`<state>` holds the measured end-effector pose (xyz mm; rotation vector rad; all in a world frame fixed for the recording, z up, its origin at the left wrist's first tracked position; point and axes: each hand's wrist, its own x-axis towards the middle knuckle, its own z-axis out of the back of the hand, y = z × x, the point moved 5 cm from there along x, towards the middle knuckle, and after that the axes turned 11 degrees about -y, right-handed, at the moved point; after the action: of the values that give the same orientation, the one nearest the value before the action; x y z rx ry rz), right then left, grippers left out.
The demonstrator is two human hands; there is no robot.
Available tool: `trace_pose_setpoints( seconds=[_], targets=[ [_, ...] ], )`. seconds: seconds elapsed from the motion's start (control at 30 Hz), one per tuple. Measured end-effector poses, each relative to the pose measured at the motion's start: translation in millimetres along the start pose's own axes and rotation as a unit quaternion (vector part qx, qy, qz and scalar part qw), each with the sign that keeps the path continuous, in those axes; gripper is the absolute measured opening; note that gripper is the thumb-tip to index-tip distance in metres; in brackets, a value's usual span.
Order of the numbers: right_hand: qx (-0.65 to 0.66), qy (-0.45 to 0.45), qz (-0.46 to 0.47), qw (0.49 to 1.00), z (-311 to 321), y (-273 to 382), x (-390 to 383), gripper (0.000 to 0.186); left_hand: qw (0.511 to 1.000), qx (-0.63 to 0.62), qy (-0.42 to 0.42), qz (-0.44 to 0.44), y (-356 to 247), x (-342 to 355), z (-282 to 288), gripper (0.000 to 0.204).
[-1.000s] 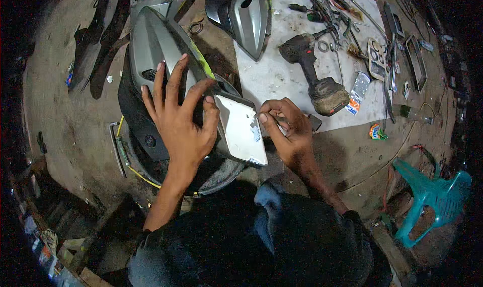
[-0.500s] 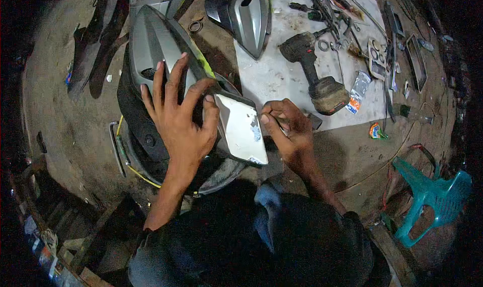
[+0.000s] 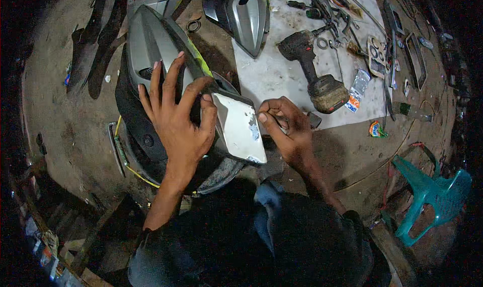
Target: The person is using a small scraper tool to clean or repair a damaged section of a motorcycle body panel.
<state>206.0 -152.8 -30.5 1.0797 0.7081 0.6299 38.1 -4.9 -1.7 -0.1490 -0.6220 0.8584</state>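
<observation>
**Both hands on a scooter body panel**

The grey scooter body panel [image 3: 151,50] lies on the dirt floor [image 3: 65,131], running from the upper middle of the view down toward the person's knees. Its near end carries a pale, scuffed white section [image 3: 236,126] that sits directly between the two hands.

The left hand [image 3: 176,116] lies flat on the panel, fingers spread wide and pointing away from the body, the thumb resting at the upper left edge of the white section. It presses rather than grips.

The right hand [image 3: 287,128] is curled closed just right of the white section, its fingertips pinched together at that section's right edge. It seems to hold something thin, but what cannot be made out.

Beyond the right hand, a white sheet [image 3: 276,70] on the floor carries a cordless drill [image 3: 314,70] and scattered hand tools [image 3: 342,15]. A second grey panel [image 3: 246,15] lies at its left edge. A green plastic stool [image 3: 432,196] lies tipped at lower right.
</observation>
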Motion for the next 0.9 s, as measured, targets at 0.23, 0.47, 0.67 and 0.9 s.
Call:
trace_pose_setpoints(
  seconds=[0.23,0.47,0.67,0.9],
  targets=[
    [0.016,-0.012,0.005,1.000,0,-3,-3,0.012,1.000,-0.009,0.003,0.001,-3,2,-2,0.026],
    [-0.016,-0.025,0.049,0.998,4,3,-4,0.012,1.000,0.000,-0.007,-0.005,0,2,1,0.027],
    [0.026,-0.018,-0.041,0.999,-2,-5,-9,0.012,1.000,-0.005,-0.003,-0.002,-2,1,-4,0.026],
    [0.064,-0.020,-0.078,0.995,-8,-11,-11,0.013,1.000,-0.003,-0.009,-0.004,0,1,0,0.026]
  ],
)
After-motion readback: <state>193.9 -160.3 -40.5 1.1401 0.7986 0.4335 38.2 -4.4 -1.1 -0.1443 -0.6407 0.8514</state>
